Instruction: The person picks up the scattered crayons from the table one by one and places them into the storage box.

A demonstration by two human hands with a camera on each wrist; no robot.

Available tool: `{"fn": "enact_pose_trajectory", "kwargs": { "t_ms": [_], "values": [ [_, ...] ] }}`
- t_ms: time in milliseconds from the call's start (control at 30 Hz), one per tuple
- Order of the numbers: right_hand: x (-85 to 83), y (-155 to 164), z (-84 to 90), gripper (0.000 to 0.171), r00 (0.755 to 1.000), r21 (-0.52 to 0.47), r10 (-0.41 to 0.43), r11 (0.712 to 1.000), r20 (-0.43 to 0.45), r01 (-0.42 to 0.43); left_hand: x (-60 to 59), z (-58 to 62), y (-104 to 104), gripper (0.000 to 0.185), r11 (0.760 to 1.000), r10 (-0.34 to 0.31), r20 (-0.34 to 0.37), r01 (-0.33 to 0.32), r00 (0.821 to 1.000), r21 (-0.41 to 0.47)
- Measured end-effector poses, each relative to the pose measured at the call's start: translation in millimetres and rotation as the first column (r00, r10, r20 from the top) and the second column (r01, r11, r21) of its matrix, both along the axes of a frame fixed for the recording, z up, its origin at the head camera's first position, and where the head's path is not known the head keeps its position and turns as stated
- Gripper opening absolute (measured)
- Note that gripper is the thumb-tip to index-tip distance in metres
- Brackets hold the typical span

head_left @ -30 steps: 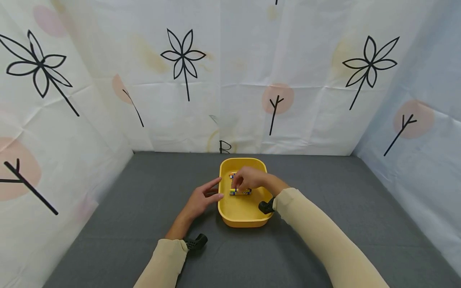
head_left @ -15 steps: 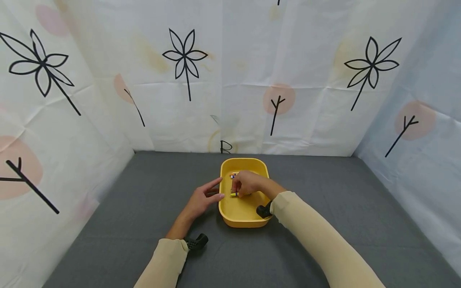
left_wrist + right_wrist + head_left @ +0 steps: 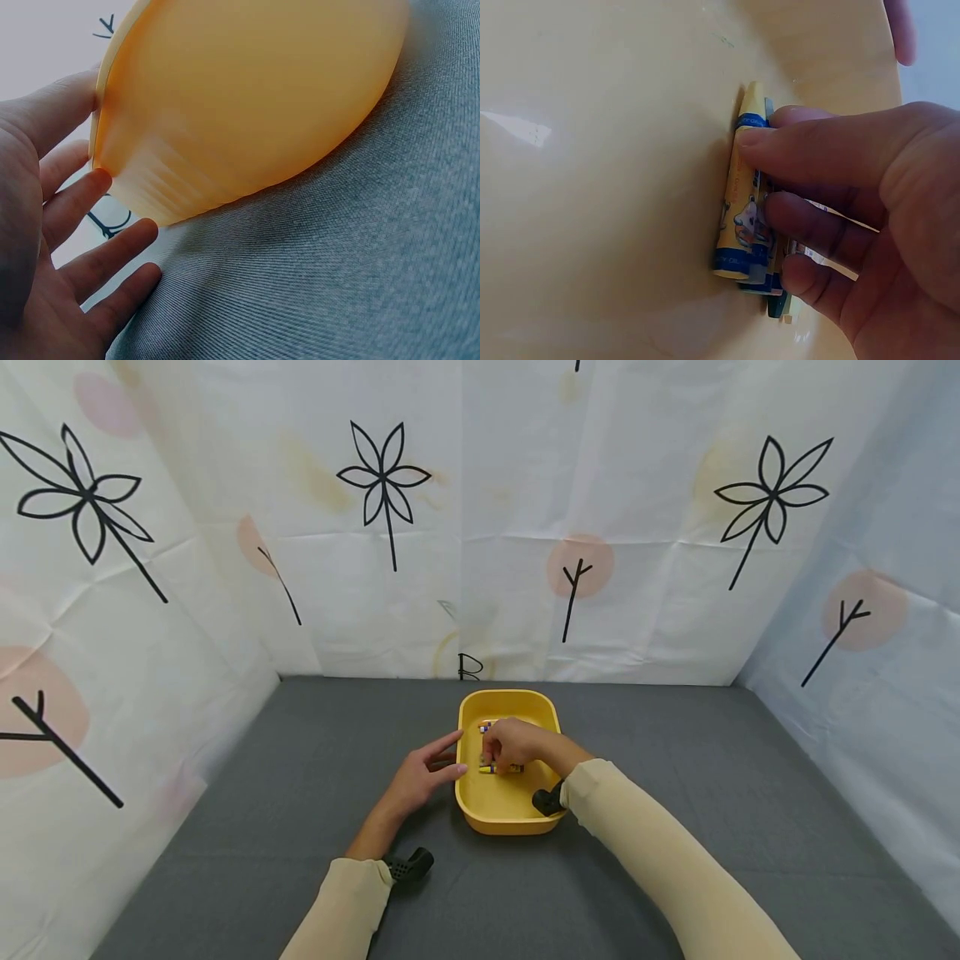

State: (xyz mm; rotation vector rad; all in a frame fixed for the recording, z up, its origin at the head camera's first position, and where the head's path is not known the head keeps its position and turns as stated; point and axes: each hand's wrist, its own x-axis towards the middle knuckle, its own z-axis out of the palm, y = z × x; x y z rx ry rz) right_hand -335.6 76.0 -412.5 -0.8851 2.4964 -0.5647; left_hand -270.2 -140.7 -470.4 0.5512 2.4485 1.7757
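Note:
My right hand reaches down into a yellow plastic tray. In the right wrist view its thumb lies on a yellow crayon with blue bands, and the other fingers curl over the crayons behind it. Those crayons lie side by side, partly hidden by the fingers; a dark green tip shows at one end. My left hand is at the tray's left side, its thumb and fingertips at the rim and outer wall. The left wrist view shows these fingers spread and nearly straight beside the tray wall.
More crayons with orange and white ends lie farther back in the tray. A grey cloth covers the table. White fabric walls with printed flowers and twigs stand behind and at both sides.
The yellow crayon has shifted to the near side of its row, with my right hand moving slightly toward me. My left hand has stayed at the tray's side.

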Motion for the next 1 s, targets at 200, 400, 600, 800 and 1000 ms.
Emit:
{"fn": "enact_pose_trajectory", "kwargs": {
  "t_ms": [200,400,600,800,1000],
  "values": [
    [0.0,2.0,1.5,0.018,1.0,0.016,0.005,1.0,-0.018,-0.005,-1.3,-1.7,0.8,0.062,1.0,-0.009,-0.012,0.009,1.0,0.008],
    [-4.1,9.3,8.4,0.015,0.999,-0.027,0.028,0.999,-0.046,-0.03,-2.0,-2.5,1.8,0.062,1.0,-0.009,-0.003,0.009,1.0,0.009],
    [-6.8,23.6,27.0,0.016,0.994,-0.107,-0.041,0.994,-0.101,0.03,-3.9,-2.0,1.9,0.06,1.0,0.013,-0.007,-0.013,1.0,0.005],
    [-0.3,42.6,47.8,0.021,0.983,-0.192,-0.129,0.976,-0.134,0.102,-4.8,-5.2,-1.5,0.06,1.0,0.014,-0.034,-0.013,0.999,0.019],
    [12.1,71.7,58.3,0.022,0.952,-0.261,-0.224,0.951,-0.209,0.166,-4.4,-4.6,-5.8,0.06,1.0,0.01,-0.042,-0.011,0.999,-0.004]
  ]
}}
